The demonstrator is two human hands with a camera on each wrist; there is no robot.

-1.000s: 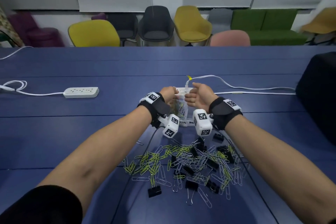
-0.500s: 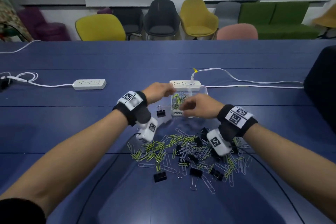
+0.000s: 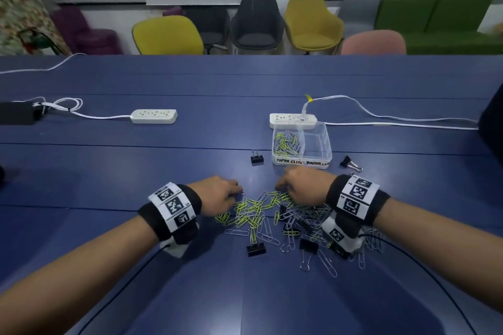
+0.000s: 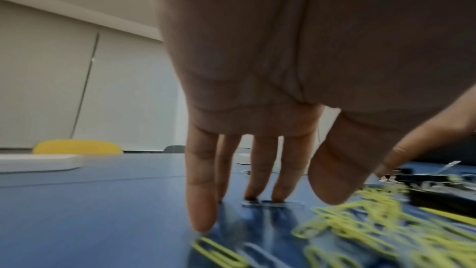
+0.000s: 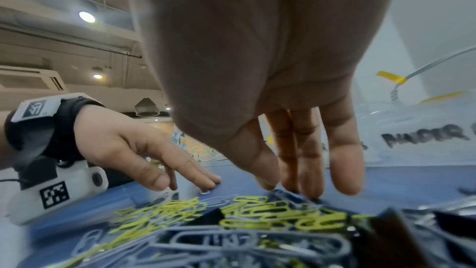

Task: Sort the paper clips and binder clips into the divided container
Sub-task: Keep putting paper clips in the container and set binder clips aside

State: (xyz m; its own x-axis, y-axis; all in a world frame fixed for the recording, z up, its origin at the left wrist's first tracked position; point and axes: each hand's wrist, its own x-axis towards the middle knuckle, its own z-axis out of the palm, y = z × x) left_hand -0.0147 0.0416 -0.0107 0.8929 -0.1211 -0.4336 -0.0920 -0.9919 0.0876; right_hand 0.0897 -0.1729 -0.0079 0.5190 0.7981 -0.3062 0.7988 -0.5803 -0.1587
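A clear divided container (image 3: 328, 144) sits mid-table; its left compartment holds yellow and silver paper clips (image 3: 287, 141), its right one looks bare. A pile of loose paper clips (image 3: 253, 211) and black binder clips (image 3: 255, 249) lies in front of me. My left hand (image 3: 220, 194) is at the pile's left edge, fingers straight, two fingertips (image 4: 279, 197) pressing a silver paper clip (image 4: 273, 203) on the table. My right hand (image 3: 296, 187) reaches down over the pile's far side, fingers (image 5: 309, 186) extended and touching the clips (image 5: 278, 211).
Two stray binder clips lie by the container, one to its left (image 3: 257, 158) and one to its right (image 3: 351, 163). Two white power strips (image 3: 153, 116) (image 3: 292, 119) with cords cross the blue table (image 3: 136, 171). A dark object (image 3: 491, 128) stands at the right edge. Chairs line the far side.
Both hands have come back from the container down to the loose pile. The head view has shifted, so the container now shows uncovered.
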